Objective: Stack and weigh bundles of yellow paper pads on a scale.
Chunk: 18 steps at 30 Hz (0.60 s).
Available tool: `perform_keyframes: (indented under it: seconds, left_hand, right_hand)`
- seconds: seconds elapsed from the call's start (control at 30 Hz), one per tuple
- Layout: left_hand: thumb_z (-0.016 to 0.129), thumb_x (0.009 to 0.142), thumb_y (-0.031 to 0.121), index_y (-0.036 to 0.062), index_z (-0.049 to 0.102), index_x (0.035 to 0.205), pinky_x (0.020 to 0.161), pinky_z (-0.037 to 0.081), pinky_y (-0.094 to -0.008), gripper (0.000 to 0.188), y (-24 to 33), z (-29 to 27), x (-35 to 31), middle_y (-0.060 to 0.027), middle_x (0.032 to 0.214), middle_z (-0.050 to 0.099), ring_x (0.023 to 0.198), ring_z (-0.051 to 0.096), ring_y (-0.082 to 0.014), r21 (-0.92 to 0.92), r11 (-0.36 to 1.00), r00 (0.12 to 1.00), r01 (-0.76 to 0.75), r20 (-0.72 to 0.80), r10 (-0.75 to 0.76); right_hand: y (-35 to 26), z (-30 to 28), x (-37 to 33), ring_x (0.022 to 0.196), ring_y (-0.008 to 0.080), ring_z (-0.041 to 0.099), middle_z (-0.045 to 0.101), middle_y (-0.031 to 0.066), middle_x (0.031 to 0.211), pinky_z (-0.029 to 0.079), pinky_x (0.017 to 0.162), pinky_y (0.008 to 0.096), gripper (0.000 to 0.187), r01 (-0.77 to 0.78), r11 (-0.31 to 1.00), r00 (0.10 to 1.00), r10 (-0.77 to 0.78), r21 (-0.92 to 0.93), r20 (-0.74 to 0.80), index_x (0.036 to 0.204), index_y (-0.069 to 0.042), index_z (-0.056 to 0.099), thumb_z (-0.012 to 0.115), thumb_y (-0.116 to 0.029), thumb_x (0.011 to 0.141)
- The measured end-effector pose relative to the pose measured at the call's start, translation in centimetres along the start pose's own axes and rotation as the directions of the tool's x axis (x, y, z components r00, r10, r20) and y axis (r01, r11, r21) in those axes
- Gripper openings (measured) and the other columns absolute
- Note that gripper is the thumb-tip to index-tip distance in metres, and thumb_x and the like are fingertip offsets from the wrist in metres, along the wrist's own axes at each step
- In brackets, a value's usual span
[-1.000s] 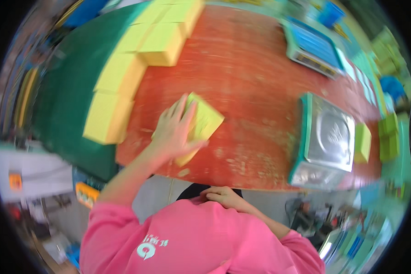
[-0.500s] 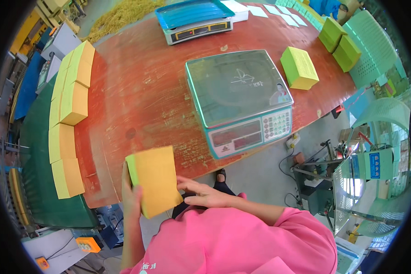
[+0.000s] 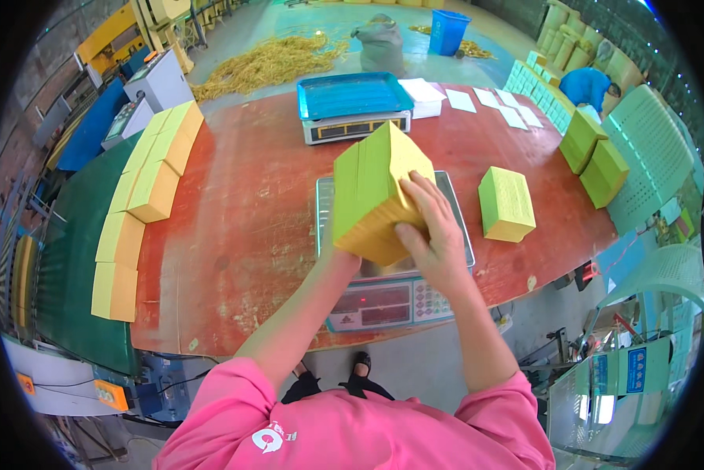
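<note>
A thick stack of yellow paper (image 3: 371, 192) is held up in both hands over the near digital scale (image 3: 371, 305), tilted and hiding much of its platform. My left hand (image 3: 347, 262) supports the stack from below, its fingers mostly hidden under it. Against the right side of the stack, my right hand (image 3: 436, 231) grips with the thumb low and the fingers higher up. To the right of the scale, a separate yellow-green paper stack (image 3: 507, 205) sits on the red table (image 3: 242, 235).
Several yellow stacks (image 3: 150, 192) line the table's left side. Farther back stand a second scale with a blue tray (image 3: 353, 94) and white sheets (image 3: 462, 100). Two green stacks (image 3: 604, 172) lean near a perforated green panel (image 3: 646, 145). A person in blue (image 3: 585, 86) bends at the far right.
Both hands have raised the yellow stack from the table's near edge, moving it right and forward over the scale. My right hand now grips its side. The view has tilted up, showing more floor behind.
</note>
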State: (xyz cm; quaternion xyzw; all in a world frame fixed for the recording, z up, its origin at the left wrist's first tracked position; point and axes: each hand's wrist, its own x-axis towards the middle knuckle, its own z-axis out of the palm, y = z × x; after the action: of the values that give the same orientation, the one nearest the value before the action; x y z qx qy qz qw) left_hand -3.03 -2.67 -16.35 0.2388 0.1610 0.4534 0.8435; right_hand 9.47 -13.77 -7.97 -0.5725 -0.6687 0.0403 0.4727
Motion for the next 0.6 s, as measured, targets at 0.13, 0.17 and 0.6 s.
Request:
perform_keyframes:
  seconds: [0.13, 0.17, 0.6]
  left_hand:
    - [0.041, 0.103, 0.046, 0.0082, 0.048, 0.135, 0.097, 0.052, -0.0372, 0.049, -0.8, 0.5, 0.7, -0.0100, 0.129, 0.058, 0.115, 0.061, -0.0238, 0.009, 1.000, 0.999, -0.026, -0.043, 0.026]
    - [0.035, 0.104, 0.049, 0.0086, 0.044, 0.139, 0.099, 0.051, -0.0402, 0.054, -0.3, 0.3, 0.9, -0.0116, 0.134, 0.056, 0.119, 0.059, -0.0248, -0.085, 0.989, 0.980, 0.118, -0.151, -0.130]
    - [0.059, 0.095, 0.042, -0.0027, 0.056, 0.130, 0.102, 0.046, -0.0399, 0.057, 28.0, -17.1, -12.1, -0.0177, 0.127, 0.062, 0.116, 0.060, -0.0308, 0.972, 0.101, 0.921, 0.211, -0.233, 0.313]
  right_hand:
    - [3.4, -0.6, 1.8, 0.133, 0.0386, 0.045, 0.051, 0.0167, 0.141, 0.038, 0.109, 0.0440, 0.054, -0.036, 0.995, 0.998, 0.041, -0.094, 0.057, 0.135, -0.011, 0.055, 0.070, -0.012, 0.083]
    - [3.7, -0.6, 2.4, 0.131, 0.0386, 0.046, 0.052, 0.0165, 0.140, 0.038, 0.109, 0.0441, 0.053, -0.031, 0.997, 0.998, 0.035, -0.067, 0.056, 0.134, -0.011, 0.056, 0.070, -0.012, 0.083]
    - [-6.2, 4.3, 2.0, 0.139, 0.0401, 0.036, 0.048, 0.0165, 0.145, 0.027, 0.114, 0.0506, 0.052, 0.112, 0.861, 0.969, 0.016, -0.495, 0.246, 0.129, -0.007, 0.060, 0.067, -0.009, 0.077]
